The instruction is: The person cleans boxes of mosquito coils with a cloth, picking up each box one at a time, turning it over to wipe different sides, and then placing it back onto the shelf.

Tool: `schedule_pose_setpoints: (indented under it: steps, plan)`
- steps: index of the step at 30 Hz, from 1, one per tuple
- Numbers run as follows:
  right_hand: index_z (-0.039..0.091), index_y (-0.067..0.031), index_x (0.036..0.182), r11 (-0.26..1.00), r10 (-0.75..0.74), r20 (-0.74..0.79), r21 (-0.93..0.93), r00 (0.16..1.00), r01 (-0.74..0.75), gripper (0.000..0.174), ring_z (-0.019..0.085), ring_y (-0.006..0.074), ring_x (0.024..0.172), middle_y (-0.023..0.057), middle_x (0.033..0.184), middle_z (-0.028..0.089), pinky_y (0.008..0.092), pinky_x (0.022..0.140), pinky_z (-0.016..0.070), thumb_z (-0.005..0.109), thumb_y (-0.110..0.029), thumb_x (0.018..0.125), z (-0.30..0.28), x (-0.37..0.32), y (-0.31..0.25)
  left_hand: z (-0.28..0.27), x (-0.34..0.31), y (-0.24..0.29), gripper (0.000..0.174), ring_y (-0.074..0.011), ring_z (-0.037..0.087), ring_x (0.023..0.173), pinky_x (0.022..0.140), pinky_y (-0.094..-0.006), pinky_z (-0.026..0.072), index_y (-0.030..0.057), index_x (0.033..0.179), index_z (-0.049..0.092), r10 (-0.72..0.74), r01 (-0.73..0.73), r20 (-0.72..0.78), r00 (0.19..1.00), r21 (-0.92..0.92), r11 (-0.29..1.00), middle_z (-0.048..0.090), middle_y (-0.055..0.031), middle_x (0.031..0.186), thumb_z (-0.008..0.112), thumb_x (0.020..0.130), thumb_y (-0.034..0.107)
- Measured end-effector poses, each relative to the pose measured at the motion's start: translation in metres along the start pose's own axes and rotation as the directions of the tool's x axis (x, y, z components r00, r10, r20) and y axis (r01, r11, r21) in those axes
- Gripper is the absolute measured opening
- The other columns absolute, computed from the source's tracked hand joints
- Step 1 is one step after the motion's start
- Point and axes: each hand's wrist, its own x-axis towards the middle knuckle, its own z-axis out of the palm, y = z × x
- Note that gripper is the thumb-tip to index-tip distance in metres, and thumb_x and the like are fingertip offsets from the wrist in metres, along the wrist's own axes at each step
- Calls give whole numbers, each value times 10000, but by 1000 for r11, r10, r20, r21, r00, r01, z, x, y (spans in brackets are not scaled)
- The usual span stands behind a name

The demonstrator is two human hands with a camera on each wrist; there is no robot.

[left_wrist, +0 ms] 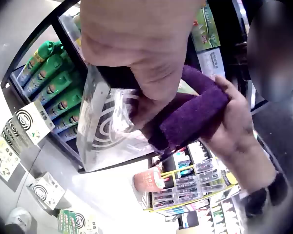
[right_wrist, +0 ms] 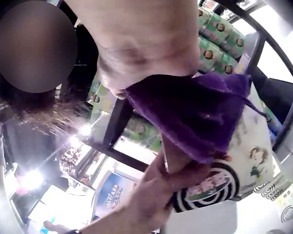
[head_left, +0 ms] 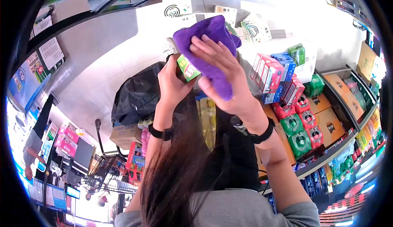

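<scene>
My left hand (head_left: 174, 81) grips a mosquito coil box (head_left: 188, 69), white and green with a black spiral. In the right wrist view the left hand's fingers curl round the edge of the box (right_wrist: 259, 156). A purple cloth (head_left: 213, 26) lies draped over the box and covers much of it. My right hand (head_left: 223, 69) rests on the cloth, its fingers stretched out flat across it and the thumb apart. From the left wrist side, the cloth (left_wrist: 195, 114) folds along the box (left_wrist: 100, 129), with the right hand (left_wrist: 234, 122) against it.
More mosquito coil boxes (head_left: 178, 8) stand on the pale floor ahead. To the right are stacked pink and blue boxes (head_left: 268, 73) and red and green bottle packs (head_left: 301, 143). A black bag (head_left: 137, 90) and a wire basket (head_left: 108, 171) are on the left. Green spray bottles (left_wrist: 51, 83) line a shelf.
</scene>
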Motion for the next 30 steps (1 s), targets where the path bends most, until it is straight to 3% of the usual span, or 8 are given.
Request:
schedule_pose_setpoints:
  steps: [5, 13, 16, 18, 21, 25, 27, 30]
  plan:
    - [469, -21, 1237, 800, 485, -40, 425, 874, -424, 437, 309, 248, 1285, 124, 1328, 420, 373, 1038, 242, 554, -222, 858, 0, -9, 69, -18, 1, 1, 493, -208, 641, 790, 676, -290, 485, 10, 1059, 484, -15, -5, 108, 994, 177, 984, 620, -141, 850, 743, 650, 104]
    - [369, -52, 1316, 838, 316, 99, 438, 944, -326, 572, 259, 282, 1306, 153, 1373, 341, 379, 1055, 225, 536, -349, 856, 17, -15, 55, -21, 12, 6, 481, -303, 616, 723, 608, -358, 479, 54, 1033, 502, -11, -74, 194, 981, 426, 901, 612, -141, 816, 734, 628, 167]
    - [337, -51, 1327, 963, 137, 57, 225, 989, -146, 618, 302, 309, 1279, 168, 1364, 338, 392, 1037, 267, 585, -321, 830, 13, -9, 47, -25, 17, 8, 417, -300, 603, 716, 591, -373, 469, 84, 972, 514, -11, -72, 182, 983, 437, 896, 595, -96, 773, 699, 599, 117]
    - [310, -58, 1335, 991, 22, 70, 131, 997, -31, 681, 354, 324, 1239, 176, 1340, 356, 401, 1008, 316, 657, -249, 781, 8, -6, 51, -30, 21, 12, 493, -308, 615, 729, 612, -369, 477, 56, 1045, 515, -2, -130, 286, 958, 442, 888, 611, -150, 792, 731, 614, 158]
    - [308, -63, 1327, 960, 53, 165, 264, 985, -95, 723, 390, 328, 1205, 171, 1308, 389, 402, 986, 345, 706, -173, 733, -1, -4, 63, -34, 29, 19, 481, -321, 612, 729, 618, -368, 479, 51, 1030, 530, 29, -210, 383, 923, 441, 873, 611, -151, 790, 733, 607, 155]
    - [322, -63, 1299, 935, 86, 136, 333, 987, -127, 700, 428, 257, 1169, 149, 1244, 436, 342, 964, 355, 716, -165, 729, -3, -12, 66, -42, 37, 29, 543, -297, 615, 825, 713, -339, 489, 67, 1083, 537, 110, -265, 426, 898, 324, 908, 614, -174, 894, 753, 591, 145]
    - [324, -56, 1295, 893, 145, 106, 413, 984, -176, 681, 421, 204, 1162, 121, 1246, 439, 314, 958, 352, 708, -141, 739, -5, -18, 65, -49, 38, 30, 708, -272, 601, 938, 818, -333, 474, 73, 1200, 469, 10, -168, 445, 895, 315, 934, 582, -168, 1062, 778, 564, 118]
    - [304, -47, 1322, 766, 363, 18, 564, 932, -309, 667, 406, 171, 1171, 89, 1269, 435, 295, 974, 341, 667, -42, 762, -13, -27, 66, -59, 40, 21, 924, -250, 552, 1034, 897, -371, 423, 71, 1319, 332, 112, -77, 274, 955, -134, 988, 503, -143, 1209, 812, 530, 89]
